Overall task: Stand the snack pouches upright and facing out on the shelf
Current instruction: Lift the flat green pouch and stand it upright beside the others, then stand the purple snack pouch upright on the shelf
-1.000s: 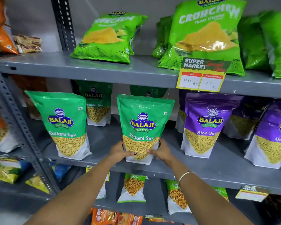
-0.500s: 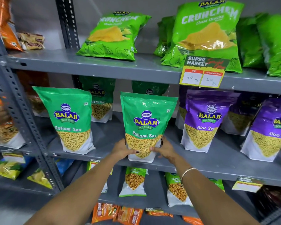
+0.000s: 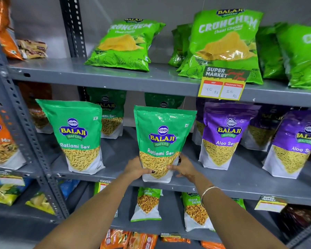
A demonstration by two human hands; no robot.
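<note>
Seemingly light and soft-walled, the green pouch (image 3: 162, 142) stands upright at the shelf's (image 3: 223, 186) near edge, both hands (image 3: 136, 168) (image 3: 184, 168) curled around its lower corners, the stiffer base likely being the best hold on slippery film.
</note>
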